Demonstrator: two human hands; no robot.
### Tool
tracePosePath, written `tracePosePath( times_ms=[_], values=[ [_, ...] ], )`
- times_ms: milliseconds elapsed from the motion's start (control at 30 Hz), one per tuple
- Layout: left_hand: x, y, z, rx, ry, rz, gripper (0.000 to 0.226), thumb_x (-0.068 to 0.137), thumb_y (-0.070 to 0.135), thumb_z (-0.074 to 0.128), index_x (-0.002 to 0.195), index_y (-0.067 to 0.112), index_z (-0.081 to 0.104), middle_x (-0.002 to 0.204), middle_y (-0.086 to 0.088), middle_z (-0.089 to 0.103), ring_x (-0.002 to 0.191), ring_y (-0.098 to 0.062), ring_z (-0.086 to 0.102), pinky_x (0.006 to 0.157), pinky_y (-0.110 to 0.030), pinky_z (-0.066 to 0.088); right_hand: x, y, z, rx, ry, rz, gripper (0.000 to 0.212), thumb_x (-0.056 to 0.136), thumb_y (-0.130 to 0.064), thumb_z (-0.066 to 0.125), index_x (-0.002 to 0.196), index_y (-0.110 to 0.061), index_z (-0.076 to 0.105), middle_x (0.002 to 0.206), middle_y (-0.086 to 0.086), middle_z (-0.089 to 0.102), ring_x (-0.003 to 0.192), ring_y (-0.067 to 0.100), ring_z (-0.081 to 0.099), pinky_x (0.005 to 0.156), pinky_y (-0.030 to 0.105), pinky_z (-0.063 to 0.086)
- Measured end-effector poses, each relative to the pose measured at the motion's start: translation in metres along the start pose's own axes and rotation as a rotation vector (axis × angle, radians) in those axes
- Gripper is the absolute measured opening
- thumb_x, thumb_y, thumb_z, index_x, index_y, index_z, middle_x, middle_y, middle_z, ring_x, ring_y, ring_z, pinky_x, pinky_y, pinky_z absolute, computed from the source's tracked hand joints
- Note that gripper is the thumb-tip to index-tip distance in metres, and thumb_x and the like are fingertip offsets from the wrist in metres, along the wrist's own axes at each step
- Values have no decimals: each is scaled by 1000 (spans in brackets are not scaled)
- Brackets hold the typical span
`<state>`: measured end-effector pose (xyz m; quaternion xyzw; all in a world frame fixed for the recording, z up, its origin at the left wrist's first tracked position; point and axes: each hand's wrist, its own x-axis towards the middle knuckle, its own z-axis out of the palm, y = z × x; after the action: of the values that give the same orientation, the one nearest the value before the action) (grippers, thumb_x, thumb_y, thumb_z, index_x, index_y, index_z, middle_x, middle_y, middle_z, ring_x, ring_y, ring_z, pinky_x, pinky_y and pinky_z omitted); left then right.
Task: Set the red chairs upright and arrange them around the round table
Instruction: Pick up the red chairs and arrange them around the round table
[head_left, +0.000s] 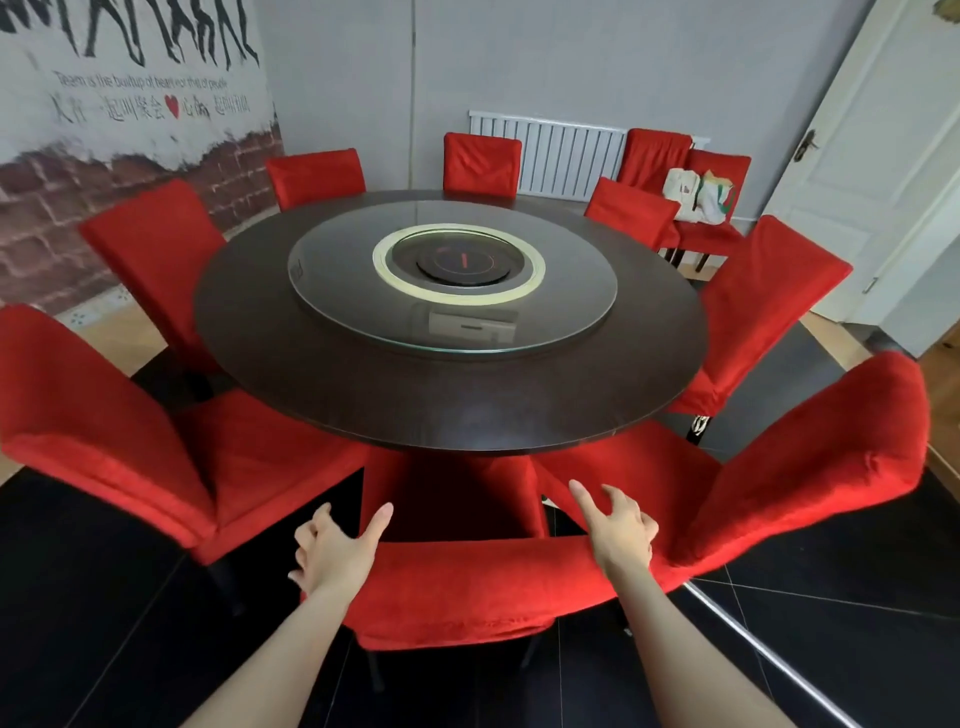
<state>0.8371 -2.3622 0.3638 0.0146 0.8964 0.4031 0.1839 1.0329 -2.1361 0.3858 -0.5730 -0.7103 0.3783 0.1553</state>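
Nearest red chair upright, seat tucked under near edge of round table | backrest top runs left-right, directly beneath both hands | left hand at left end, right hand at right end, equally near | fingers spread, gripping nothing

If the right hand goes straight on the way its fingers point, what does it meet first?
Probably the table, at its near rim: the right hand, above the near chair back, points toward it. Height is unclear, so it might pass above the rim.
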Motion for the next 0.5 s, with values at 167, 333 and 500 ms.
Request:
tracePosePath(
  times_ms=[167,333,500],
  values=[
    [-6,-17,13,40,26,-62,98,79,66,63,152,13,24,156,-16,21,142,-40,23,116,-61,9,6,21,4,-45,-35,76,76,85,-73,48,145,-28,42,156,-1,33,146,28,9,117,55,11],
    [-4,-24,27,35,53,-93,102,77,61,69,152,10,22,157,-14,16,143,-34,13,111,-64,22,13,39,11,-6,-75,128,79,83,-72,53,146,-26,41,158,-3,28,145,29,7,113,58,20],
    [0,-29,34,15,93,-81,106,75,54,76,152,7,21,155,-11,14,137,-36,13,97,-53,41,14,47,18,-95,-82,119,83,78,-74,58,145,-27,44,154,-6,27,140,30,13,96,49,39]
  ],
)
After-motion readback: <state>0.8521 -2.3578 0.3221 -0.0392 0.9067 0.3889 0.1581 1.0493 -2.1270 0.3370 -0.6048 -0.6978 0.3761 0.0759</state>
